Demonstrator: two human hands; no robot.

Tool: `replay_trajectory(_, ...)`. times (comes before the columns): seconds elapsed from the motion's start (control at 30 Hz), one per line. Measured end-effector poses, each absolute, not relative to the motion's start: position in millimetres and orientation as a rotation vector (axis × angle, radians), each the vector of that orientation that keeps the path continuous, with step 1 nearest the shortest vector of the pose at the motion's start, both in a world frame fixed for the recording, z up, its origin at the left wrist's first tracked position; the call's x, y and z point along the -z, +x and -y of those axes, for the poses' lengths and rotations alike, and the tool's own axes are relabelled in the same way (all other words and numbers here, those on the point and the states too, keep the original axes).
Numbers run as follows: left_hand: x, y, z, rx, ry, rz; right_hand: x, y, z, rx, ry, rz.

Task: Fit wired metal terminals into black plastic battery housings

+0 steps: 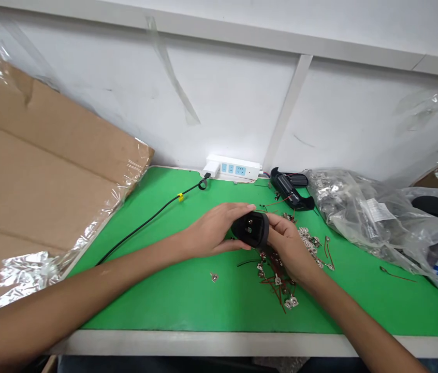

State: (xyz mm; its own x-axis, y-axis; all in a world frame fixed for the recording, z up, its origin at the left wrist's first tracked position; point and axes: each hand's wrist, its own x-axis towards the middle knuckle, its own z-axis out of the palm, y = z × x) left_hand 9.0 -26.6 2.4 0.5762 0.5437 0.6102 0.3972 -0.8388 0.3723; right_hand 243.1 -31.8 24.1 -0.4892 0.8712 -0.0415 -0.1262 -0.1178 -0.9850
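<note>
Between my two hands is a black plastic housing (254, 229), held just above the green mat. Its open end faces me, and small metal contacts show inside the hollow. My left hand (219, 228) grips it from the left, thumb below and fingers above. My right hand (287, 243) pinches the right rim, with some fingertips hidden behind the housing. Under and beside my right hand lies a loose pile of metal contact plates (307, 238) and red wires (279, 292). One single contact plate (214, 277) lies apart, below my left hand.
At the back stands a white power strip (238, 168) with a plugged-in black cable (145, 223). Black battery-holder parts (291, 189) lie to its right. Clear plastic bags (366, 217) of metal parts fill the right side. A cardboard sheet (48, 155) leans at left.
</note>
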Motion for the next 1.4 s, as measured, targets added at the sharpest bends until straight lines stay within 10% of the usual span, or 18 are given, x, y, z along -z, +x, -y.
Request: replay_trajectory(1.4,-7,9,30,-0.946,2.346,-0.733,-25,236,34,-1.618,-0.818,1.416)
